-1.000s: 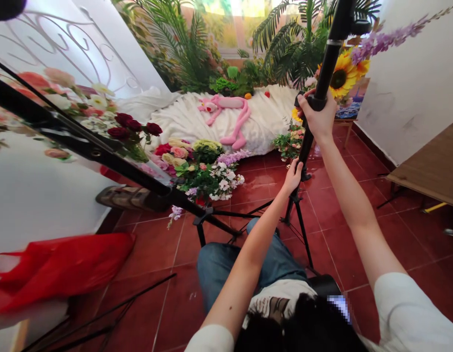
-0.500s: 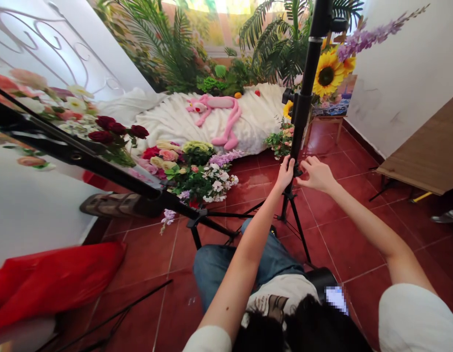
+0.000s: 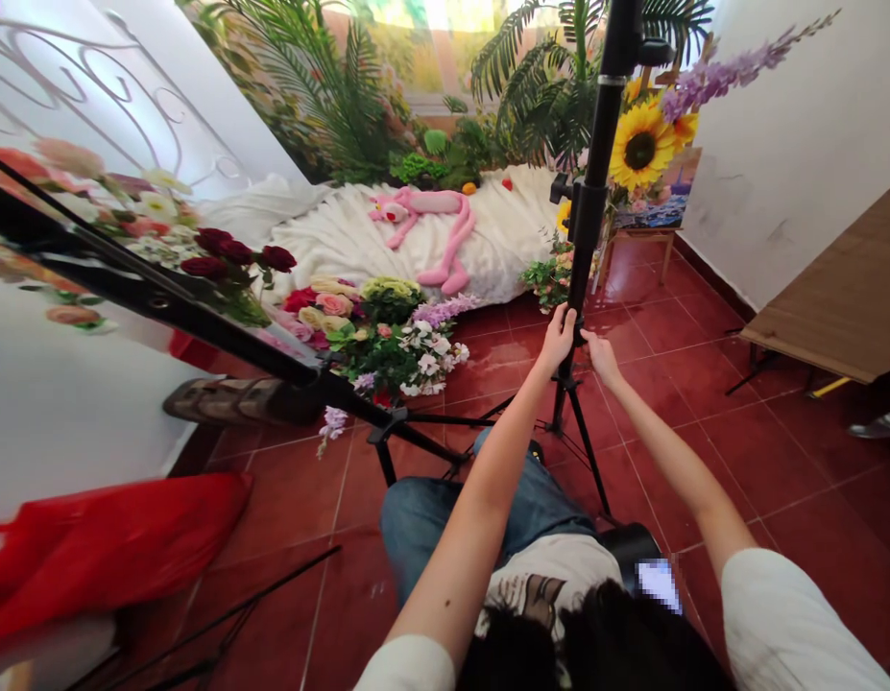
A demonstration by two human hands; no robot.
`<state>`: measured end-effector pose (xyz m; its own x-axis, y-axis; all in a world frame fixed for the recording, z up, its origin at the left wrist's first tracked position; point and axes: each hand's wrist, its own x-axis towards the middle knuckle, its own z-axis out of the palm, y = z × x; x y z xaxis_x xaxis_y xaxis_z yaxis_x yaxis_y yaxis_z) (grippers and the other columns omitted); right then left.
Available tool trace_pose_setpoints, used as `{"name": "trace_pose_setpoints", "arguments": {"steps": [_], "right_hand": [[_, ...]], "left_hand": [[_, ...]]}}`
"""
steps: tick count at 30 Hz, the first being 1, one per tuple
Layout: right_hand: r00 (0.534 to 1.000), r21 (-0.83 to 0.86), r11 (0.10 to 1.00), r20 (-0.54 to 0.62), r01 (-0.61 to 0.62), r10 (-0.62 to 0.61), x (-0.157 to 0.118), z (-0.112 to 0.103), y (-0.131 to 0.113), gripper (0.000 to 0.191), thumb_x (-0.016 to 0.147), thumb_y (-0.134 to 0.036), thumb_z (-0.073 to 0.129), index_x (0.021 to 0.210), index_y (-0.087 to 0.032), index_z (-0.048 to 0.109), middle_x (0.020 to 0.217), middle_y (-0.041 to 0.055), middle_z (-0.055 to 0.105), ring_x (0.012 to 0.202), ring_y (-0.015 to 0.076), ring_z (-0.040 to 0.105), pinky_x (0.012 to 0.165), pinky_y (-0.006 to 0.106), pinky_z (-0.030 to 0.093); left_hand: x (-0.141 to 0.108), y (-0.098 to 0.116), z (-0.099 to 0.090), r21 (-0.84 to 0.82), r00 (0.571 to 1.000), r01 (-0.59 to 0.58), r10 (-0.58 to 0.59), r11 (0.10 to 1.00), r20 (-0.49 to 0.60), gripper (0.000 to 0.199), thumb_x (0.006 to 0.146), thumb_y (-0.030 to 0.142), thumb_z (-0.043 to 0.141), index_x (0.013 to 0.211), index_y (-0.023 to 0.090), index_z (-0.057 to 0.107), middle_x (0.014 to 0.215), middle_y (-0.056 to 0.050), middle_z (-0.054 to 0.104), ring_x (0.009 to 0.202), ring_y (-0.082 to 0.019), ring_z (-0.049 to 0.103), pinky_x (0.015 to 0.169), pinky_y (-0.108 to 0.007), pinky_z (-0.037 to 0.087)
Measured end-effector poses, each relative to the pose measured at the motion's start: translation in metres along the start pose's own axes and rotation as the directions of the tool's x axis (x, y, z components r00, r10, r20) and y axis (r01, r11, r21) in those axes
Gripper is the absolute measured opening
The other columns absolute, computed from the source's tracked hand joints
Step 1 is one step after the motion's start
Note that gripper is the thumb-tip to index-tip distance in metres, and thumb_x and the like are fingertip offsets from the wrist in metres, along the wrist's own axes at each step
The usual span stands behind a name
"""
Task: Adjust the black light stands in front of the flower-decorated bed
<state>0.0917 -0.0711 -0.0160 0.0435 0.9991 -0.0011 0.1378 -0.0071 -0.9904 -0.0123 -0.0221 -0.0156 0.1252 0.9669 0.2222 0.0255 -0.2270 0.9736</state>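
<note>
Clasped round the black stand (image 3: 589, 206) is the person's left hand (image 3: 558, 344); across the pole, the right hand (image 3: 603, 359), spread half a second ago, has curled in, though what it pinches cannot be told. Well left of the grip lies a red bag (image 3: 128, 537), contents hidden.

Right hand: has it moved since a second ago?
Yes. Against the upright black stand, the right hand has moved down, from the collar to beside the left hand.
</note>
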Motion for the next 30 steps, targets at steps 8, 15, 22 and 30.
{"name": "trace_pose_setpoints", "arguments": {"steps": [8,15,22,30], "right_hand": [[0.945,0.595,0.741,0.28,-0.311,0.172,-0.013,0.014,-0.021,0.052,0.093,-0.055,0.028,0.055,-0.024,0.01,0.042,-0.0075,0.013,0.036,0.008,0.011,0.032,0.019,0.015],[0.968,0.27,0.934,0.155,-0.233,0.197,-0.01,0.0,-0.014,0.05,0.086,-0.061,0.038,0.056,-0.025,0.021,0.045,-0.0088,0.019,0.041,0.0093,0.017,0.039,0.021,0.02],[0.987,-0.741,0.663,0.0,0.106,-0.158,-0.015,-0.025,-0.046,0.038,0.088,-0.051,0.049,0.064,-0.021,0.042,0.064,-0.0003,0.056,0.064,0.0145,0.053,0.062,0.024,0.037],[0.99,-0.964,0.254,0.106,0.079,0.097,-0.005,-0.017,-0.087,0.035,0.089,-0.047,0.055,0.097,-0.016,0.071,0.1,0.0166,0.074,0.099,0.0298,0.07,0.078,0.032,0.05]], "left_hand": [[0.002,-0.004,0.0,0.019,1.0,0.001,0.0,1.0,-0.023,0.044,0.098,0.051,0.042,0.121,0.017,0.058,0.112,-0.007,0.066,0.1,-0.014,0.06,0.096,-0.026,0.047],[0.002,0.0,0.0,-0.016,1.0,0.023,-0.023,1.0,-0.012,0.046,0.095,0.055,0.045,0.117,0.018,0.06,0.109,-0.006,0.066,0.099,-0.014,0.061,0.094,-0.025,0.048],[0.003,-0.002,0.0,-0.046,1.0,0.016,-0.016,0.999,0.007,0.048,0.094,0.058,0.045,0.118,0.018,0.058,0.103,-0.006,0.065,0.095,-0.014,0.061,0.092,-0.027,0.05],[0.004,-0.003,-0.001,-0.041,1.0,0.024,-0.024,0.999,0.007,0.047,0.093,0.058,0.047,0.115,0.019,0.06,0.104,-0.005,0.065,0.098,-0.014,0.061,0.093,-0.026,0.049]]}}
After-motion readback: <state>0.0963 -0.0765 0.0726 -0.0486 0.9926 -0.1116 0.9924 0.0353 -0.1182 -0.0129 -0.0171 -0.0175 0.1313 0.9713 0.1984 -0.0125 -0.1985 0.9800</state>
